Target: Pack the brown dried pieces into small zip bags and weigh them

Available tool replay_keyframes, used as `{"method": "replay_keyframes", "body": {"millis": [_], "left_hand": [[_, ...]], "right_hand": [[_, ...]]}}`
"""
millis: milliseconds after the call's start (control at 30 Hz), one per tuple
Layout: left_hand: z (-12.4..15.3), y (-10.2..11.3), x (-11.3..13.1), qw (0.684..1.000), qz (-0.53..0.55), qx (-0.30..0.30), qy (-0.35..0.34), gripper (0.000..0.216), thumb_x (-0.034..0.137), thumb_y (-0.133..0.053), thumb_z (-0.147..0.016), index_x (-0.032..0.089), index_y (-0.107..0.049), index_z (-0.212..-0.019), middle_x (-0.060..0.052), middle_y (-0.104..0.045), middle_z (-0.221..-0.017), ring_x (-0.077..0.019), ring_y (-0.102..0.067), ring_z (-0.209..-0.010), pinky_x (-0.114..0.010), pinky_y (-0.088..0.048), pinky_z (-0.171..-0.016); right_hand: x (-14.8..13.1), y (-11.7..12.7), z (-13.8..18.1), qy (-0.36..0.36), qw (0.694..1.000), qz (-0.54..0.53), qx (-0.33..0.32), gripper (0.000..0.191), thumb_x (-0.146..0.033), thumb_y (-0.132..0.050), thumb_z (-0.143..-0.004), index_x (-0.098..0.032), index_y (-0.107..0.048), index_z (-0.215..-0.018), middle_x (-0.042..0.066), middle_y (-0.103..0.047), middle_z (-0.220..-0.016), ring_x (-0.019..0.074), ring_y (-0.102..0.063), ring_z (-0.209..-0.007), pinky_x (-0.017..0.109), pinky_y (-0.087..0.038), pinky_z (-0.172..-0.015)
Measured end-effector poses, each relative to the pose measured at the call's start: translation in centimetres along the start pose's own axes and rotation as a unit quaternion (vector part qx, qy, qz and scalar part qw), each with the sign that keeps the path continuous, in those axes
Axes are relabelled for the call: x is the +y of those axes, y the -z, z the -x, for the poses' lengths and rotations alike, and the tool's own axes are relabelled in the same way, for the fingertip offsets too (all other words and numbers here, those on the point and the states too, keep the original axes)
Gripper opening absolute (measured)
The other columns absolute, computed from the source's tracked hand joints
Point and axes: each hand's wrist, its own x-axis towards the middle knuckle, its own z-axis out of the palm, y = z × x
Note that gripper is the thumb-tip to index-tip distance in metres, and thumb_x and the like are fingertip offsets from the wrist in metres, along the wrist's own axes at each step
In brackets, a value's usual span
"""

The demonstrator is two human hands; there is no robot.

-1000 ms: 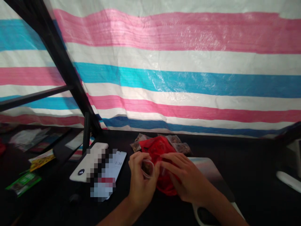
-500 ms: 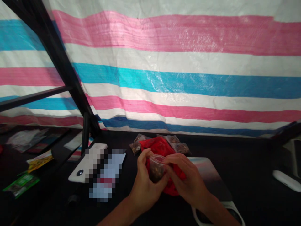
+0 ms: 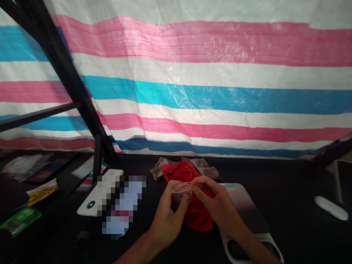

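A small clear zip-lock bag [image 3: 179, 194] with brownish contents is held up between both hands. My left hand [image 3: 169, 216] grips its left side, thumb across the front. At the right end of the bag's top edge, my right hand [image 3: 216, 203] pinches the seal between thumb and fingers. Behind and below the hands lies a crumpled red plastic bag [image 3: 198, 216]. Several similar filled zip-lock bags [image 3: 210, 172] lie around its far side, with one at the left [image 3: 157, 173].
A flat scale-like device [image 3: 247, 209] sits under and beside my right forearm. To the left are a white device [image 3: 88, 207], a blurred-out packet [image 3: 123, 209], a yellow packet [image 3: 43, 191] and a green packet [image 3: 22, 220]. A white oblong object [image 3: 330, 208] lies far right. Striped sheeting [image 3: 206, 95] hangs behind the table.
The zip-lock bag's mouth, rounded and gaping before, now looks flatter. My left thumb has moved up across its front, and my right fingers pinch its top edge.
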Motion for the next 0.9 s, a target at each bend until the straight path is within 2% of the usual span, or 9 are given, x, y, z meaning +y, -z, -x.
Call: {"method": "replay_keyframes", "body": {"millis": [133, 300, 533, 667, 900], "left_hand": [[0.16, 0.08, -0.10, 0.999, 0.021, -0.004, 0.025, 0.028, 0.046, -0.050, -0.100, 0.023, -0.061, -0.112, -0.005, -0.070, -0.107, -0.0204, -0.066, -0.098, -0.032, -0.053, -0.089], [0.31, -0.01, -0.19, 0.998, 0.030, -0.006, 0.049, 0.032, 0.049, -0.046, -0.101, 0.022, -0.063, -0.106, -0.004, -0.071, -0.100, -0.0179, -0.065, -0.085, -0.028, -0.052, -0.077], [0.32, -0.07, -0.05, 0.999, 0.024, 0.002, 0.025, 0.030, 0.047, -0.048, -0.102, 0.022, -0.063, -0.106, -0.006, -0.072, -0.106, -0.0200, -0.066, -0.093, -0.030, -0.052, -0.085], [0.40, -0.17, -0.05, 1.000, 0.010, -0.007, 0.016, 0.028, 0.044, -0.045, -0.103, 0.022, -0.063, -0.107, -0.006, -0.070, -0.110, -0.0195, -0.066, -0.098, -0.030, -0.051, -0.089], [0.38, -0.15, 0.03, 1.000, -0.005, -0.004, 0.004, 0.028, 0.043, -0.045, -0.103, 0.020, -0.063, -0.107, -0.007, -0.070, -0.109, -0.0187, -0.066, -0.098, -0.029, -0.051, -0.091]], "right_hand": [[-0.22, 0.02, 0.11, 0.000, 0.999, 0.035, 0.000, 0.026, -0.047, -0.067, -0.087, -0.021, -0.068, -0.086, -0.002, -0.065, -0.072, 0.0147, -0.059, -0.065, 0.025, -0.050, -0.062], [-0.28, -0.24, 0.23, 0.008, 0.997, 0.082, 0.002, 0.028, -0.046, -0.061, -0.092, -0.020, -0.066, -0.083, -0.001, -0.064, -0.074, 0.0150, -0.058, -0.069, 0.026, -0.048, -0.066], [-0.14, -0.54, 0.40, 0.018, 0.996, 0.085, -0.004, 0.021, -0.041, -0.059, -0.093, -0.021, -0.066, -0.091, -0.002, -0.062, -0.078, 0.0154, -0.057, -0.071, 0.026, -0.048, -0.067], [-0.26, -0.48, 0.41, 0.054, 0.992, 0.113, -0.011, 0.017, -0.035, -0.059, -0.093, -0.022, -0.064, -0.083, -0.001, -0.061, -0.081, 0.0153, -0.056, -0.074, 0.026, -0.046, -0.070], [0.05, -0.56, 0.45, 0.089, 0.989, 0.120, -0.008, 0.016, -0.029, -0.056, -0.096, -0.022, -0.062, -0.083, -0.001, -0.060, -0.083, 0.0152, -0.056, -0.078, 0.026, -0.044, -0.075]]}}
